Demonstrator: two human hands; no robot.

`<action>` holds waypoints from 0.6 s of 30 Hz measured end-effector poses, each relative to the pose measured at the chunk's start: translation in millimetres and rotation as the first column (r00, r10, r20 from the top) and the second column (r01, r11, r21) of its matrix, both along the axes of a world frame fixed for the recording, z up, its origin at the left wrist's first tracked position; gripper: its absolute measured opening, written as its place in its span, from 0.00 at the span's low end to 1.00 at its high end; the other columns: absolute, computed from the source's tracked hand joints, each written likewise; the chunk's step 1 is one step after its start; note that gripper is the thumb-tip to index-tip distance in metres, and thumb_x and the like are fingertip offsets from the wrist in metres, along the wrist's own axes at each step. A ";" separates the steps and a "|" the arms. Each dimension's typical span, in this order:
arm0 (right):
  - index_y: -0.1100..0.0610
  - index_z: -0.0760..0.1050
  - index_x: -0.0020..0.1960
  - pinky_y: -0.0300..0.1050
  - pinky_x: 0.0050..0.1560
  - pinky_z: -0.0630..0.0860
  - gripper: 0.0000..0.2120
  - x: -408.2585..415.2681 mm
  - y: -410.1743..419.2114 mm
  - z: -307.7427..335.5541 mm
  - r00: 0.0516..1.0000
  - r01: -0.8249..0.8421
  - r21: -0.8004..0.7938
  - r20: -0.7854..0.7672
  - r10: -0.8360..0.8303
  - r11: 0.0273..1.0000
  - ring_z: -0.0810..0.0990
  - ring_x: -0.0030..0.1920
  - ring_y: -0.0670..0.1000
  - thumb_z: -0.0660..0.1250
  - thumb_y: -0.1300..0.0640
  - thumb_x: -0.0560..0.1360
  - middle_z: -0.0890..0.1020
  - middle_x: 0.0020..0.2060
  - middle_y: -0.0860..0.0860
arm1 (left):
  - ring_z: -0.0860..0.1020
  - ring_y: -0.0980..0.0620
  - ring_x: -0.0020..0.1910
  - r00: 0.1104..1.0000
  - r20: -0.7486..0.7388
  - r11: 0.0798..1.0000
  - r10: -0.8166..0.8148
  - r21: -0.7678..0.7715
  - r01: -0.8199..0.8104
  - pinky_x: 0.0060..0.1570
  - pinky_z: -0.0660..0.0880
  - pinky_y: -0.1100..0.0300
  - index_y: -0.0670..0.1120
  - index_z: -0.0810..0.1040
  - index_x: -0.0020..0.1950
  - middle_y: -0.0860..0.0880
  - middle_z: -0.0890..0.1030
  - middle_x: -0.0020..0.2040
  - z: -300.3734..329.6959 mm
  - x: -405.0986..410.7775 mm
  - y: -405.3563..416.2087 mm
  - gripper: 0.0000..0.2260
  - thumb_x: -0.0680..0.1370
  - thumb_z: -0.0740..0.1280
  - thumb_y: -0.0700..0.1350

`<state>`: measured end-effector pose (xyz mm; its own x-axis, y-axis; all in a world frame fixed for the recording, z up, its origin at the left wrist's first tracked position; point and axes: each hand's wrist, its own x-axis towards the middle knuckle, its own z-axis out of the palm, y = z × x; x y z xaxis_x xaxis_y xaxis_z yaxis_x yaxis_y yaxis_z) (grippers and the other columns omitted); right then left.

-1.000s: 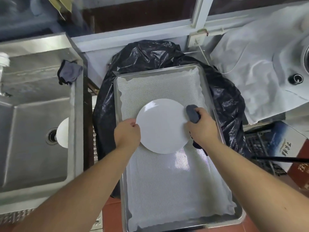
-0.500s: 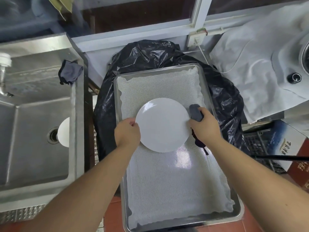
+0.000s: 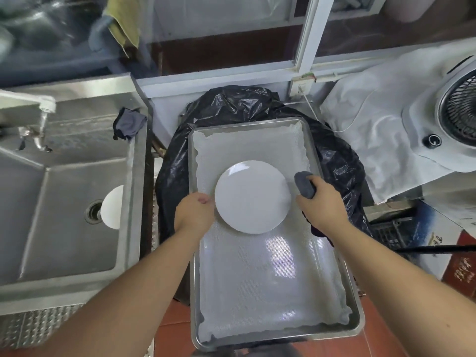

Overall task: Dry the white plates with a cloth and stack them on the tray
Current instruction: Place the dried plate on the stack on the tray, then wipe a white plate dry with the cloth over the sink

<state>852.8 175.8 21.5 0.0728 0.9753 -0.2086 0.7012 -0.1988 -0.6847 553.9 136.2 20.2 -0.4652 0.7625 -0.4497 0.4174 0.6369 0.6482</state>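
Head: round glossy plate [image 3: 253, 196], mesh-lined tray [image 3: 356, 325]

Plate [image 3: 252, 197] on tray [image 3: 356, 328], sink [image 3: 64, 228] to its left.

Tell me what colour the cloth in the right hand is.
Dark grey cloth, seen in the head view.

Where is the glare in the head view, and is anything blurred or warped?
Head view: bright window glare on the tray liner, just nearer the camera than the plate; the plate itself is evenly lit and sharp; the tap and frame edges look soft; wide-angle bending curves the sink wall and tray sides.
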 end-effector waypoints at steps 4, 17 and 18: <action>0.52 0.77 0.59 0.51 0.41 0.79 0.15 -11.1 -2.5 24.2 0.984 -0.143 -0.011 0.105 0.144 0.990 0.80 0.41 0.54 0.68 0.60 0.73 0.81 0.45 0.50 | 0.80 0.52 0.41 0.966 -0.104 0.965 -0.236 -0.139 0.221 0.43 0.80 0.56 0.56 0.79 0.49 0.52 0.82 0.44 20.1 -18.7 -30.9 0.05 0.82 0.65 0.47; 0.47 0.76 0.60 0.41 0.30 0.65 0.15 -139.7 -48.4 85.2 0.839 -0.496 -0.020 0.249 0.484 0.868 0.74 0.39 0.49 0.65 0.55 0.74 0.74 0.44 0.41 | 0.78 0.40 0.66 0.860 -0.317 0.909 -0.400 -0.255 0.329 0.62 0.78 0.47 0.53 0.73 0.76 0.45 0.78 0.72 75.6 -136.6 -130.7 0.24 0.80 0.62 0.55; 0.48 0.77 0.61 0.42 0.33 0.67 0.15 -155.2 -55.5 87.8 0.820 -0.528 -0.009 0.256 0.512 0.849 0.74 0.41 0.50 0.66 0.55 0.75 0.75 0.44 0.41 | 0.78 0.40 0.66 0.870 -0.308 0.917 -0.384 -0.240 0.320 0.62 0.78 0.47 0.53 0.72 0.76 0.44 0.77 0.72 78.2 -148.2 -140.1 0.24 0.80 0.62 0.55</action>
<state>697.6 120.3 109.3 -0.4087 0.8923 -0.1916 0.8319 0.2778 -0.4803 405.6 -3.9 98.4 -0.3296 0.8280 -0.4536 0.8097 0.4950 0.3153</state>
